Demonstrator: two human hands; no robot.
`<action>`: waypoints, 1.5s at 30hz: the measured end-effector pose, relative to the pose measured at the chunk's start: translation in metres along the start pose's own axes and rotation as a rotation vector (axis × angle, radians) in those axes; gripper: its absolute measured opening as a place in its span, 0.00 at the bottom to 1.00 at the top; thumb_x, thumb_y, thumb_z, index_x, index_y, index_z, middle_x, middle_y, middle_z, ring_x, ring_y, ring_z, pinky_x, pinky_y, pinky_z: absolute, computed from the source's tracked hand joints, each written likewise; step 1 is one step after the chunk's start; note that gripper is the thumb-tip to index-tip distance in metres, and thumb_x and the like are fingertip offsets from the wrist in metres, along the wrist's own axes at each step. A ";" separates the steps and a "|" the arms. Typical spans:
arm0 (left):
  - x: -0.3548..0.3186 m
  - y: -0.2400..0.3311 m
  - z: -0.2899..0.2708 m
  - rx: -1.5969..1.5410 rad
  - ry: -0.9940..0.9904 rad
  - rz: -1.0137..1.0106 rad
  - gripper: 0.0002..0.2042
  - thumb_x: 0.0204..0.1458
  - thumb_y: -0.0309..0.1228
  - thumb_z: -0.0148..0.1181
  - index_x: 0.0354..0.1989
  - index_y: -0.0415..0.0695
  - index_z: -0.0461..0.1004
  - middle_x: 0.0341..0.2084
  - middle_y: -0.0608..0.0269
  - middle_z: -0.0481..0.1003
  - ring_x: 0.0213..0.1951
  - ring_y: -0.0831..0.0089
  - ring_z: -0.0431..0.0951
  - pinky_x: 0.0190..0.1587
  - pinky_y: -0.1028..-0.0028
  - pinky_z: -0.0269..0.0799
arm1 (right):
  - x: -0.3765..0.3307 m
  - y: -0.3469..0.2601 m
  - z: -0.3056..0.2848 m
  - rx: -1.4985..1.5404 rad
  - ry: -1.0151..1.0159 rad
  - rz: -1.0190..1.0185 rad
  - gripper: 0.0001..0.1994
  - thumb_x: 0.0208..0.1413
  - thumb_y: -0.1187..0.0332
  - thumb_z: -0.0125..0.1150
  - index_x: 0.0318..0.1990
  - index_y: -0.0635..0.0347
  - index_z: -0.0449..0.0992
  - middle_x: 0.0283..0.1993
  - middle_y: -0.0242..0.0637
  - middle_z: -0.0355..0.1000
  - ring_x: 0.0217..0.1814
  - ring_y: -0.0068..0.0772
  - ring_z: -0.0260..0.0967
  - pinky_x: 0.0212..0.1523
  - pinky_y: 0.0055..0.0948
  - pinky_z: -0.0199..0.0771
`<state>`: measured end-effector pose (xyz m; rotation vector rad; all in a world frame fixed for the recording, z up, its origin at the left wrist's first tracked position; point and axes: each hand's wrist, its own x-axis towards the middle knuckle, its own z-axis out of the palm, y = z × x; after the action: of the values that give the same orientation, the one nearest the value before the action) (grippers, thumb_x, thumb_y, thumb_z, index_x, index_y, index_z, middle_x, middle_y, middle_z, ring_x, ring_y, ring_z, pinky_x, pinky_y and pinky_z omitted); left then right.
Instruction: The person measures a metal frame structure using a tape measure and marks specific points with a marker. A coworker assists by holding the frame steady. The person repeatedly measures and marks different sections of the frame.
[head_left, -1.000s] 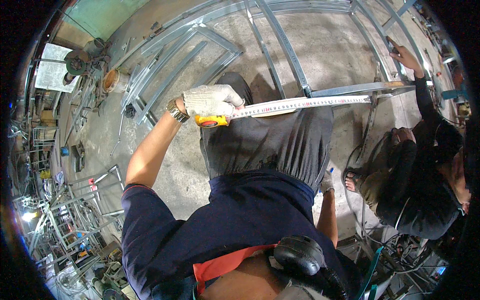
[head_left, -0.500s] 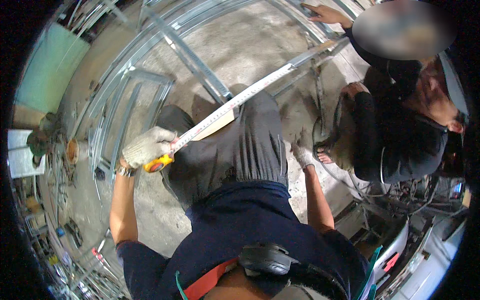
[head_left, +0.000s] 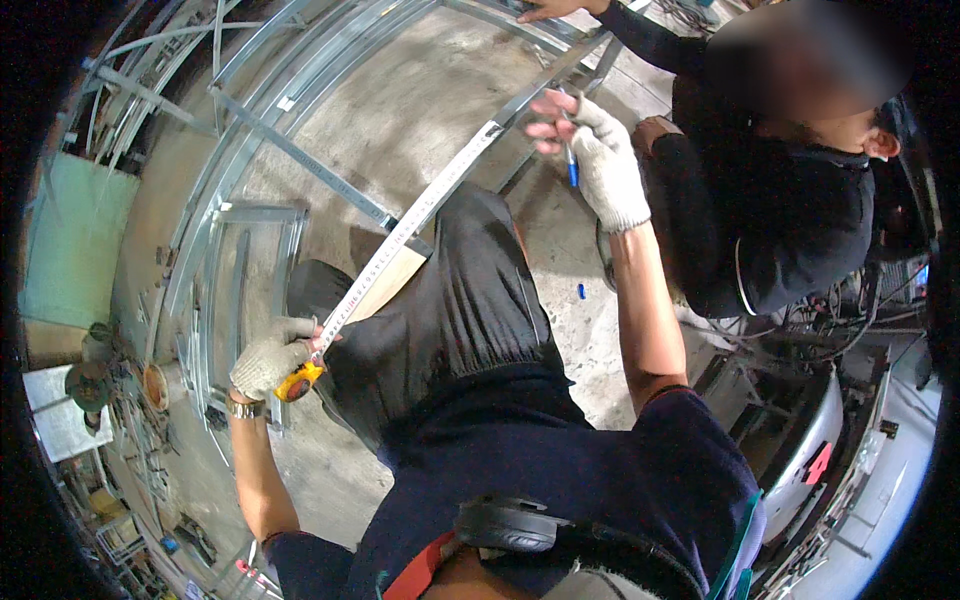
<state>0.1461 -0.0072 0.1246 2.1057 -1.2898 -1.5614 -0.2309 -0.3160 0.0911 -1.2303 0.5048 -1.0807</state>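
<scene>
1. Head view, my left side: my left hand (head_left: 270, 355), in a knitted work glove, is closing around the orange case of the tape measure (head_left: 298, 381), down by my left knee; my thumb is pressing on the blade where it leaves the case.

2. Head view, the blade: the pale blade (head_left: 415, 215) is running up and to the right from the case, across my dark trousers, toward the long metal rail (head_left: 545, 75) of the steel frame (head_left: 250, 215) lying on the concrete floor (head_left: 400, 110); it is staying straight, stiff along its curve yet thin and light, likely to kink if it twists, so I judge the case is the place to grip it and the far stretch wants only a fingertip.

3. Head view, my right side: my right hand (head_left: 600, 160), gloved too, is pinching a blue pen (head_left: 571, 165) while its fingers are spreading just beside the blade's far end at the rail.

4. Head view, upper edge: a co-worker in dark clothing is crouching beyond the frame; a bare hand (head_left: 550, 10) of theirs is resting on the frame's far edge, well apart from mine.
</scene>
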 end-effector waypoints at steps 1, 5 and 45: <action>0.002 -0.001 0.001 -0.021 -0.012 0.008 0.12 0.61 0.33 0.61 0.46 0.37 0.82 0.35 0.62 0.81 0.35 0.76 0.78 0.42 0.72 0.74 | 0.006 0.001 0.000 0.049 -0.011 0.023 0.21 0.68 0.69 0.51 0.65 0.72 0.67 0.54 0.51 0.76 0.49 0.43 0.80 0.50 0.36 0.83; 0.002 -0.001 0.000 0.026 0.008 -0.020 0.12 0.61 0.31 0.60 0.47 0.38 0.82 0.38 0.63 0.81 0.36 0.77 0.78 0.44 0.74 0.74 | 0.029 0.001 -0.005 0.226 0.044 0.196 0.25 0.69 0.62 0.56 0.66 0.70 0.65 0.57 0.53 0.75 0.53 0.44 0.79 0.50 0.34 0.81; -0.006 0.011 0.003 0.194 0.124 -0.033 0.15 0.58 0.34 0.63 0.48 0.36 0.81 0.40 0.53 0.83 0.40 0.67 0.81 0.47 0.68 0.75 | 0.060 0.016 0.003 -1.041 -0.173 -0.252 0.11 0.55 0.60 0.63 0.37 0.57 0.82 0.34 0.47 0.80 0.40 0.52 0.79 0.41 0.44 0.77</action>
<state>0.1372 -0.0082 0.1346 2.3093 -1.4205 -1.3415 -0.1959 -0.3672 0.0906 -2.3236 0.8362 -0.9012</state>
